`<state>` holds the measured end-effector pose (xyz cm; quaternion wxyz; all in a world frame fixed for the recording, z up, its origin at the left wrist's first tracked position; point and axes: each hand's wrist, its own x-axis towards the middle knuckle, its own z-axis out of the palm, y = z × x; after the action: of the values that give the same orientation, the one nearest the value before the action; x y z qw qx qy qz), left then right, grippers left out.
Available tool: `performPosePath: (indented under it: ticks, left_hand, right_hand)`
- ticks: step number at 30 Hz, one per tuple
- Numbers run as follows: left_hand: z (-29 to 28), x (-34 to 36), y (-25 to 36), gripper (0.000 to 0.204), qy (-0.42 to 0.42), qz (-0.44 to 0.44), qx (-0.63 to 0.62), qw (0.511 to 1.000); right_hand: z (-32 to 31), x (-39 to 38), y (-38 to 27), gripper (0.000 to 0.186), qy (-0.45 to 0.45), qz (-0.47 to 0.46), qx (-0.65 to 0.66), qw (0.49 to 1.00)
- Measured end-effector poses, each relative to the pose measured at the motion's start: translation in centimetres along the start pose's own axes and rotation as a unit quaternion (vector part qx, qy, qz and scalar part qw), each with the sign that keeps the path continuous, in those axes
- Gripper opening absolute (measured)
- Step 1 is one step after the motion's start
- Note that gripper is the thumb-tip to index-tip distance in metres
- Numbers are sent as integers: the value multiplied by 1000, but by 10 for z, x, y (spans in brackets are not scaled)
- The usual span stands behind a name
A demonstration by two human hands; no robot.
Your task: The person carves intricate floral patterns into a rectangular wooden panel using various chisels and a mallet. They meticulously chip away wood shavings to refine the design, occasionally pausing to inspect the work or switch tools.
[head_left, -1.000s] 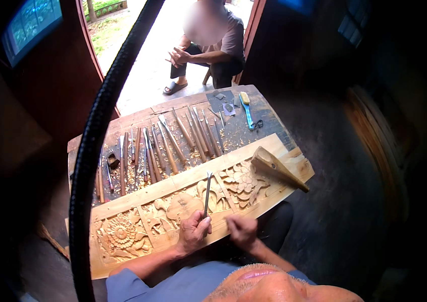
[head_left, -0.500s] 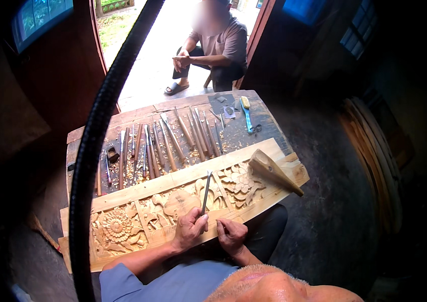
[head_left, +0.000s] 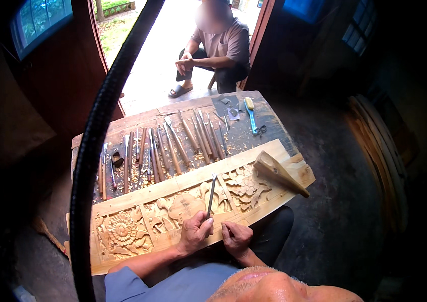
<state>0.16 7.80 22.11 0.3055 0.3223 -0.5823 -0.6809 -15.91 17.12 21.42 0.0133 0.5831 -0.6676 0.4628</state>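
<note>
My left hand (head_left: 196,233) is closed around a slim dark carving chisel (head_left: 211,197). The chisel points away from me, its pale tip over the carved wooden panel (head_left: 165,231). The panel lies slantwise along the near side of the bench, with a round flower, leaves and blossoms in framed sections. Just right of the left hand, my right hand (head_left: 237,237) is curled closed by the panel's near edge. Whether anything is inside its fingers is hidden. A wooden mallet (head_left: 276,171) rests on the panel's right end, its narrow handle toward the lower right.
Several wooden-handled chisels (head_left: 176,147) lie among shavings on the workbench (head_left: 269,118) beyond the panel. A blue-handled brush (head_left: 250,115) sits at the far right. Someone else, a seated person (head_left: 226,48), is in the doorway. Long boards (head_left: 382,161) stand to the right.
The whole view has shifted slightly, so the bench and panel appear a little further right and lower. Both hands keep nearly the same pose over the panel.
</note>
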Motion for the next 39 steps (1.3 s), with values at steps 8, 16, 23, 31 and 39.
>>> performPosePath:
  ticks: [8, 16, 23, 31, 39]
  left_hand:
    - [2, 1, 8, 19, 16, 6, 7, 1000]
    - [-2, -1, 15, 17, 1, -8, 32, 999]
    - [0, -2, 9, 16, 2, 0, 14, 1000]
    - [-1, -5, 9, 17, 41, -46, -72, 996]
    - [0, -4, 6, 16, 44, -41, -90, 994]
  right_hand:
    - [-19, 18, -2, 8, -23, 29, 76, 996]
    - [-33, 73, -7, 5, 14, 0, 84, 996]
    - [-31, 81, -2, 21, -38, -94, 56, 993]
    - [-20, 158, 8, 18, -13, -42, 98, 994]
    - [42, 256, 17, 56, -13, -35, 186, 982]
